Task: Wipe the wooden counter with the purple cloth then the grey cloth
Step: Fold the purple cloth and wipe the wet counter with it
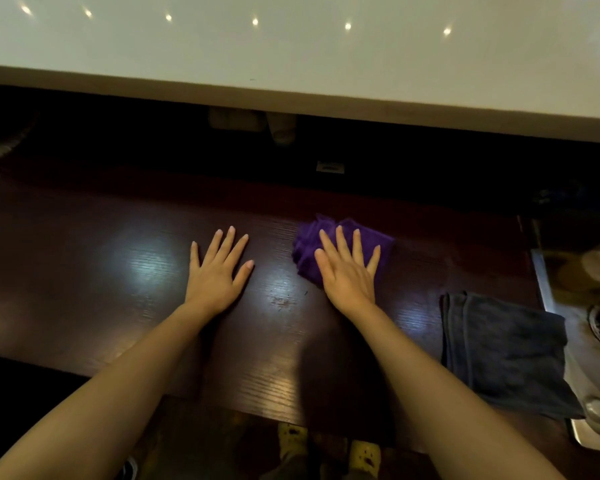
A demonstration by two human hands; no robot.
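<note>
A: Head view — where do the cloths lie?

B: The purple cloth (340, 249) sits bunched on the wooden desk (118, 244), pressed flat under the right hand (349, 271), fingers spread, nothing pinched. The left hand (217, 271) rests splayed on bare wood.

A: Progress?

B: Apparently the purple pass; the grey cloth (503, 351) lies folded, untouched, near the sink (582, 344).

no readable text, labels, numbers
</note>
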